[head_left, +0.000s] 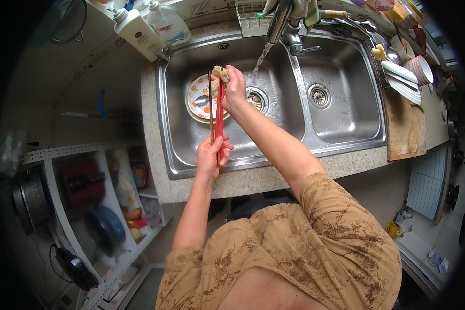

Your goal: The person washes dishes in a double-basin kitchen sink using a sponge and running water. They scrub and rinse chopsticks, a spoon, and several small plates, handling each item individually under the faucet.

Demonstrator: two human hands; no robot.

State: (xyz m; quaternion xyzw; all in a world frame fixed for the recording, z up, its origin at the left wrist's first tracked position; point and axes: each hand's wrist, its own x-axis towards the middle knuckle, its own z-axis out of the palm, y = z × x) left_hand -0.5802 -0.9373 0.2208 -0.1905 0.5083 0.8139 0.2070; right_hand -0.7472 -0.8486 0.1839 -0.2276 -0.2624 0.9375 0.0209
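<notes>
My left hand (211,155) grips several chopsticks (219,112), red ones and a dark brown one, near their lower ends over the front of the left sink basin (285,116). Around their far ends, my right hand (235,86) holds a beige scrubbing cloth or sponge (220,73). Beneath the chopsticks, a white plate with orange spots (197,90) lies stacked on other dishware, with a metal spoon (202,100) on it. Water (261,58) runs from the faucet (278,23) into the basin, right of my right hand. Bits of debris sit in the left drain (257,100).
Two pump bottles (138,34) (168,24) stand at the back left corner. Right of the right basin (341,116) are a wooden cutting board (406,128) and a rack with plates (403,87) and bowls (420,69). White shelving (81,201) stands low at the left.
</notes>
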